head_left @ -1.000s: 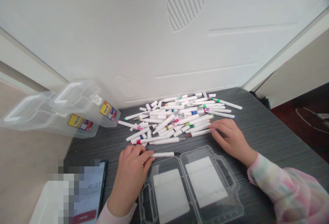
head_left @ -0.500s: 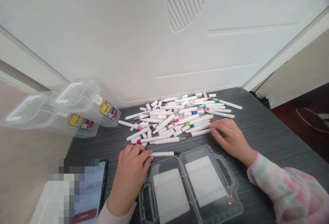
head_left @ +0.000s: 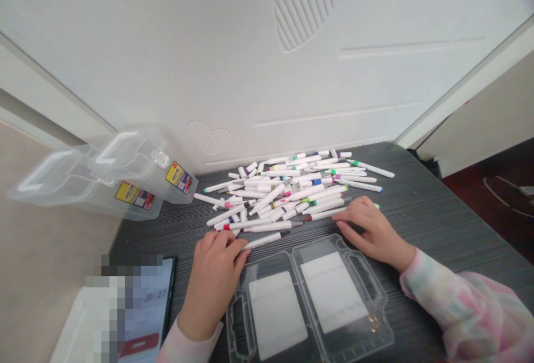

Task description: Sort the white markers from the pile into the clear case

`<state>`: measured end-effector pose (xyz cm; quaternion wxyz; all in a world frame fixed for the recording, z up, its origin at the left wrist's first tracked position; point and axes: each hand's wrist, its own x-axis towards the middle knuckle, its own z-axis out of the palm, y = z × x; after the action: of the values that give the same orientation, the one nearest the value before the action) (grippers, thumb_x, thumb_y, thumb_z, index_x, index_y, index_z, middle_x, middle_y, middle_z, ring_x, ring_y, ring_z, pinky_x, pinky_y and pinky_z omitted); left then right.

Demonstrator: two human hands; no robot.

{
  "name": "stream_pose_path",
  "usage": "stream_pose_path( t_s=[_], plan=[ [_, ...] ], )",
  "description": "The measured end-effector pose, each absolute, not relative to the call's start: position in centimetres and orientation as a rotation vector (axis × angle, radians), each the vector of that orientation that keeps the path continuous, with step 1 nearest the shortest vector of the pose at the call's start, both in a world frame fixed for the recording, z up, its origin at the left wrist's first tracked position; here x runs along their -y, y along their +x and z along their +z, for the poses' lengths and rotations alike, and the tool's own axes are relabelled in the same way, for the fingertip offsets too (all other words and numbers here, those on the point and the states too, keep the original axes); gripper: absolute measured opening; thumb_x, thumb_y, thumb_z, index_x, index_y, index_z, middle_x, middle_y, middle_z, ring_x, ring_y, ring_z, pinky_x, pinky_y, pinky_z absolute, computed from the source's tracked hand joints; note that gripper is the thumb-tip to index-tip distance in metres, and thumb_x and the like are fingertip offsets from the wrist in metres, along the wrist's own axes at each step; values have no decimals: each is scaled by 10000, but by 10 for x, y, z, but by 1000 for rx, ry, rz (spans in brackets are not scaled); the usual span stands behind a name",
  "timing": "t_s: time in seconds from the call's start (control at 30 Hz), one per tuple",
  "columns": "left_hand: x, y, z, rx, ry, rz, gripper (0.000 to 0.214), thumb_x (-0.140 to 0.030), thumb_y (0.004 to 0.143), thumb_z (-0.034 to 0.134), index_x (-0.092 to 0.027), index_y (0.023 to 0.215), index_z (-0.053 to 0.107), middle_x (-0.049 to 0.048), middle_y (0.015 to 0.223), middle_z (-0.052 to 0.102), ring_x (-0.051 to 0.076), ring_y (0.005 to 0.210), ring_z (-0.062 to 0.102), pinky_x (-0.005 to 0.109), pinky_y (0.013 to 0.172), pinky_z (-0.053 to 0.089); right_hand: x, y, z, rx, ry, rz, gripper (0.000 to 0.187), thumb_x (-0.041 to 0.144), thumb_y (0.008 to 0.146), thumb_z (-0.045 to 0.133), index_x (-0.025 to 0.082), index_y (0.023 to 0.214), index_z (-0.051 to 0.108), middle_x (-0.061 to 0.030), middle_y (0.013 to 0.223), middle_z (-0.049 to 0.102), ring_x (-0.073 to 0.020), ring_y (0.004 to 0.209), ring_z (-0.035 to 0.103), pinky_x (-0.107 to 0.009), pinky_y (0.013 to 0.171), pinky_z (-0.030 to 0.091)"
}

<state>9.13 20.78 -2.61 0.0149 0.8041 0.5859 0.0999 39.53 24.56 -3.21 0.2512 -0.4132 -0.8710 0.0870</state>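
My left hand point(head_left: 217, 277) is closed around one end of a white marker pen point(head_left: 263, 240), whose dark nib points right. This pen lies just above the clear plastic case's back edge. At the right of the pile, the fingers of my right hand point(head_left: 371, 228) are bent down onto a brown-nibbed marker pen point(head_left: 322, 214). A green tip point(head_left: 377, 206) shows behind that hand; whether it belongs to the same pen I cannot tell. Several white marker pens and loose caps form a pile point(head_left: 283, 185) beyond both hands. The clear case point(head_left: 296, 265) lies opened flat, with a white panel in each half.
Two translucent lidded boxes point(head_left: 144, 168) with yellow labels stand at the back left. A phone point(head_left: 146, 307) showing a timer lies at the left front, partly pixelated. A white panel with heart reliefs point(head_left: 233, 74) rises behind the dark wood-grain table point(head_left: 421, 213).
The pen in my left hand has tilted, its nib end now higher. My right hand has shifted slightly left and down, and a green tip now shows behind it.
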Motion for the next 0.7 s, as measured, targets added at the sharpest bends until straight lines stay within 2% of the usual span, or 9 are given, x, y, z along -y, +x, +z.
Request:
stream_pose_path(
  t_s=[0.23,0.7],
  plan=[
    [-208,92,-26,-1841,2506,320,130,-257,763,537,-244,812,657,45,797,590,216,794,476,342,664,355,-244,392,-33,2424,-1096,290,56,162,756,522,181,802,549,5,608,547,-116,598,470,-314,650,312],
    [-210,92,-26,-1738,2497,393,118,-238,760,539,-223,812,643,42,809,596,210,804,479,346,686,359,-243,390,-29,2545,-1107,373,96,230,785,502,183,743,575,4,617,570,-106,604,486,-316,680,280]
  ],
)
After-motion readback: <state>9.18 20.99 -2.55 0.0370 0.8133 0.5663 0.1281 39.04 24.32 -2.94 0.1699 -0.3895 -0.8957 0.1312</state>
